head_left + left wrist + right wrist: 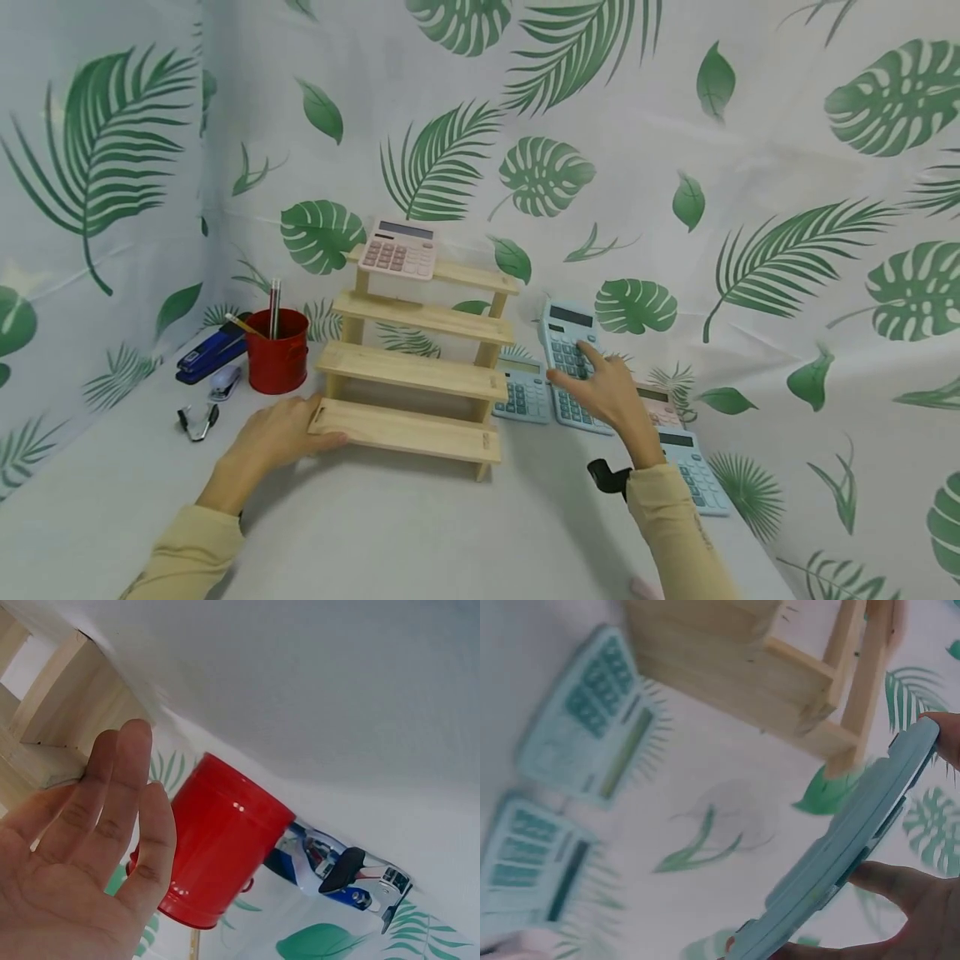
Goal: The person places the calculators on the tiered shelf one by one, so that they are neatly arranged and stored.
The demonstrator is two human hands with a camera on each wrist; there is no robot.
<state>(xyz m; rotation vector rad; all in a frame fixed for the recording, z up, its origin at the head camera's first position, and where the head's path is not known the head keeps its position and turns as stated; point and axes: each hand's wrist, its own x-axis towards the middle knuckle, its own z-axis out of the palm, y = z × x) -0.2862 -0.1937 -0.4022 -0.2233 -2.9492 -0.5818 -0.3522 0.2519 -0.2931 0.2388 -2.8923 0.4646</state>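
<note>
My right hand (603,387) holds a light-blue calculator (847,832) by its edges, raised and tilted beside the wooden tiered shelf (412,371). In the right wrist view that calculator appears nearly edge-on, with thumb and fingers at its opposite sides. My left hand (281,433) touches the left end of the shelf's lowest step, the thumb along its front. From the left wrist view its fingers (131,769) look straight against the shelf's side. On the top step leans a pink calculator (397,250).
Right of the shelf stand a blue calculator (521,392), a pink calculator (658,408) and another blue calculator (693,471). To the left are a red bucket (277,358) with pencils, a blue stapler (210,352) and a small black-and-silver metal item (198,423). Leaf-patterned cloth hangs behind.
</note>
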